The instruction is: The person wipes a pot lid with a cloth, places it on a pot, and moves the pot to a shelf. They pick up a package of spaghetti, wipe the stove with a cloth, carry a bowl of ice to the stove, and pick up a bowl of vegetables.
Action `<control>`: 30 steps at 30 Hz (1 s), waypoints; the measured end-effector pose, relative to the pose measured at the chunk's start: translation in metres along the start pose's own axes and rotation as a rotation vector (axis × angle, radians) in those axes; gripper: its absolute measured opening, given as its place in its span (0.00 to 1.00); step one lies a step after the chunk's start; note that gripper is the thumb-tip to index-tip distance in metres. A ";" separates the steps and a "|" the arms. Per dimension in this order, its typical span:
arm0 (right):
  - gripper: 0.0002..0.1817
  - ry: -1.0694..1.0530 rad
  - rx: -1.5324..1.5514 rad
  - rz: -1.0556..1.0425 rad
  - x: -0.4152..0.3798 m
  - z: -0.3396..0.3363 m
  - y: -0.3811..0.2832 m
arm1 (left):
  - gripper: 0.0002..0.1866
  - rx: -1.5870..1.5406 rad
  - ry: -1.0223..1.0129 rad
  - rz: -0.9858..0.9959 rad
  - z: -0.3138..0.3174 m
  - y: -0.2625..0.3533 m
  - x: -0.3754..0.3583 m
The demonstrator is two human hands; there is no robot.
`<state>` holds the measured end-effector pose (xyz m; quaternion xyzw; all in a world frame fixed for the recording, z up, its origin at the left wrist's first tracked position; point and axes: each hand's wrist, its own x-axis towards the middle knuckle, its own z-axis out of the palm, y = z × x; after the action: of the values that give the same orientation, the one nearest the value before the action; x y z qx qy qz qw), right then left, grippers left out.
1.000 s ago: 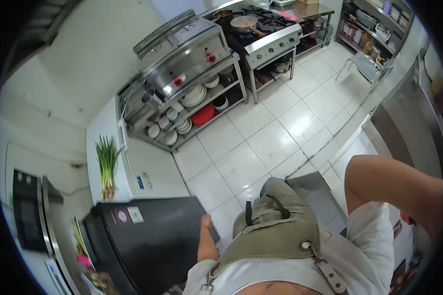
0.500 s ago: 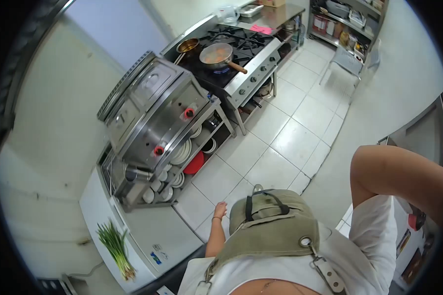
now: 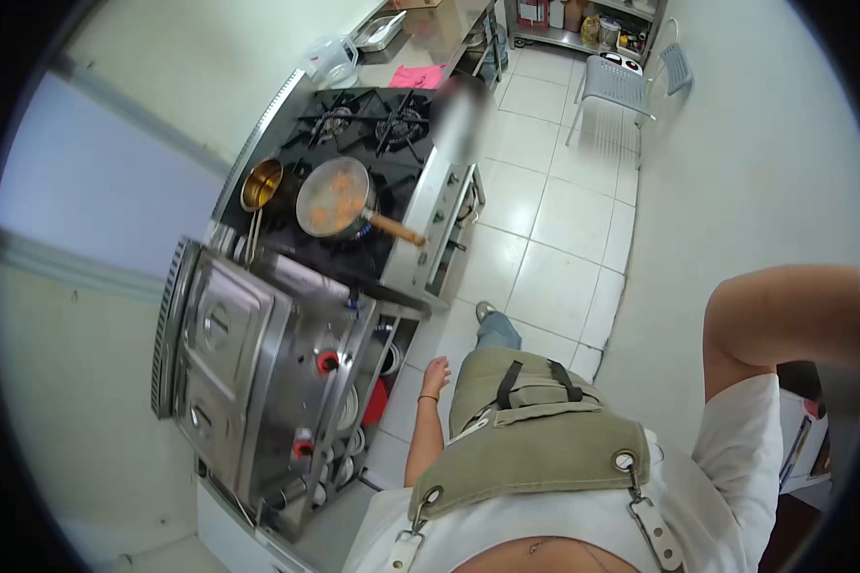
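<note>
Your view has swung since the earlier frame: the pan [image 3: 333, 202] moves from twelve o'clock to between ten and eleven, and the spring onions leave sight. It sits on a burner of the stove [image 3: 327, 256], orange pieces inside, its long axis running along the wooden handle [image 3: 396, 229] toward four o'clock. The small pot [image 3: 261, 183] beside it points its handle at six. Your left hand [image 3: 435, 379] hangs empty, fingers loosely open, near the lower shelves [image 3: 406, 334]; your right grip is out of view, so you can't tell its state.

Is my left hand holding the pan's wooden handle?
No, your left hand hangs at your side, apart from the wooden handle over the stove's front edge.
</note>
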<state>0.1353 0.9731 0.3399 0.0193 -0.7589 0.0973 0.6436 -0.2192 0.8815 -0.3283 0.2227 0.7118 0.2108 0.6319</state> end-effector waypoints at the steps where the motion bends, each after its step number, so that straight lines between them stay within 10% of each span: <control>1: 0.16 0.039 -0.013 0.043 0.001 -0.004 0.035 | 0.18 -0.027 0.003 -0.019 0.003 0.013 0.014; 8: 0.16 0.314 -0.052 0.830 -0.063 -0.040 0.348 | 0.18 0.089 -0.027 -0.095 -0.018 0.063 0.103; 14: 0.15 -0.009 -0.134 1.371 -0.226 -0.007 0.557 | 0.19 -0.228 0.153 -0.180 -0.017 0.074 0.080; 24: 0.22 -0.773 -0.449 1.122 -0.439 0.104 0.856 | 0.23 -0.822 0.424 -0.407 0.087 -0.012 -0.005; 25: 0.24 -0.837 -0.462 1.097 -0.447 0.117 0.873 | 0.22 0.108 0.304 -0.161 0.106 -0.013 -0.013; 30: 0.26 -1.089 -0.665 1.167 -0.397 0.138 0.859 | 0.22 -0.124 0.093 -0.339 0.124 0.019 -0.009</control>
<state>-0.0638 1.7533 -0.1764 -0.5188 -0.8393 0.1622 0.0098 -0.0941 0.8940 -0.3238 0.0500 0.7531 0.1547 0.6376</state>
